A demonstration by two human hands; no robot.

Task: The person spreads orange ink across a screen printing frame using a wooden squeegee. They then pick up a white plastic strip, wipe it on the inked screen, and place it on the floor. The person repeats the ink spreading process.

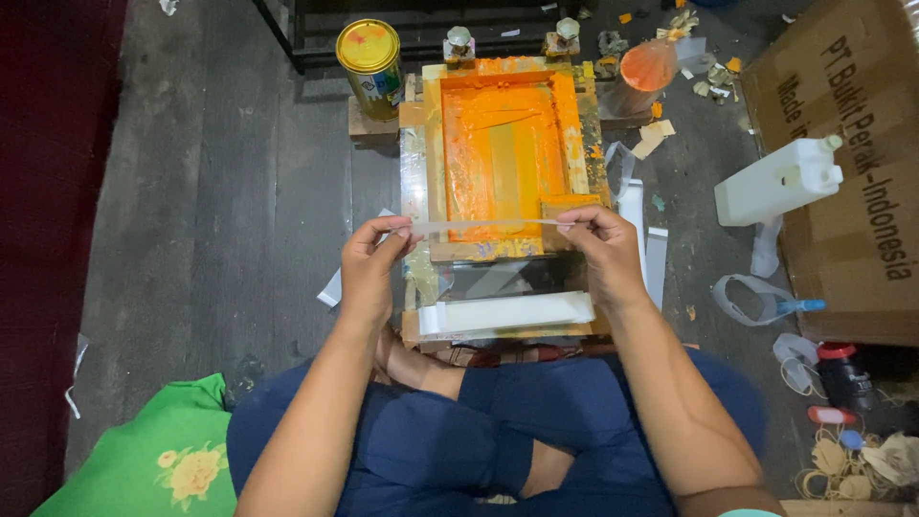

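Dark floorboards (220, 191) lie beneath; a thin, translucent strip (483, 224) is stretched level between the left hand (369, 268) and right hand (603, 251), each end pinched, above an orange-inked screen frame (503, 153).

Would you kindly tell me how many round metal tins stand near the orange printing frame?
1: a yellow-lidded tin stands on the floor at the far left corner of the frame. Others may sit hidden in the clutter beyond.
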